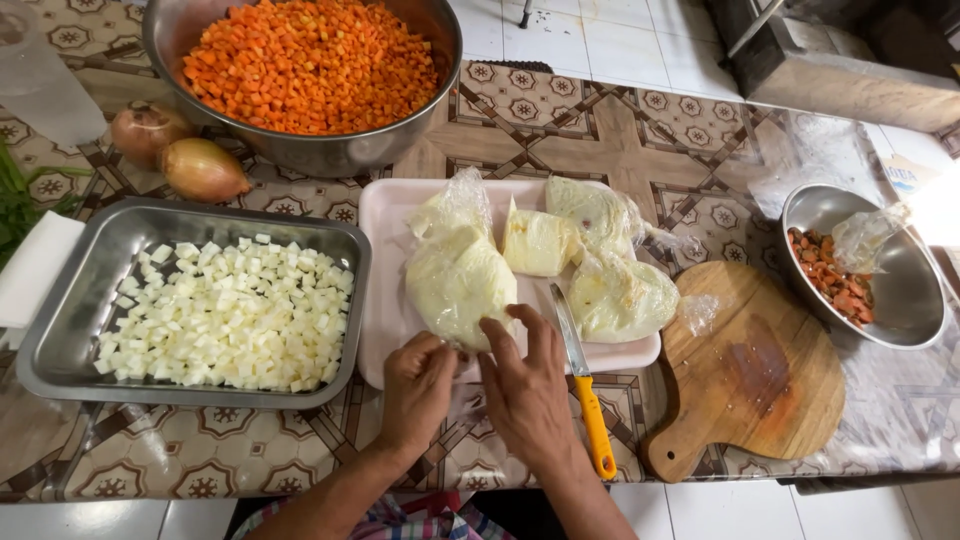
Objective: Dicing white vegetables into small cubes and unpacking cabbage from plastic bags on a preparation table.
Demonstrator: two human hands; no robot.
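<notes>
A pale pink cutting board [385,260] carries several cabbage pieces wrapped in clear plastic film. My left hand [418,392] and my right hand [525,385] both pinch the film at the near edge of the nearest wrapped cabbage piece [458,282]. Behind it lie a bare wedge [538,243] and two more wrapped pieces [620,296]. A knife with a yellow handle [590,405] rests just right of my right hand, blade on the board.
A steel tray [75,330] of diced white vegetable sits left. A big steel bowl [300,150] of diced carrot stands behind, with two onions [200,168] beside it. A round wooden board [760,390] and a small steel bowl [900,300] of scraps lie right.
</notes>
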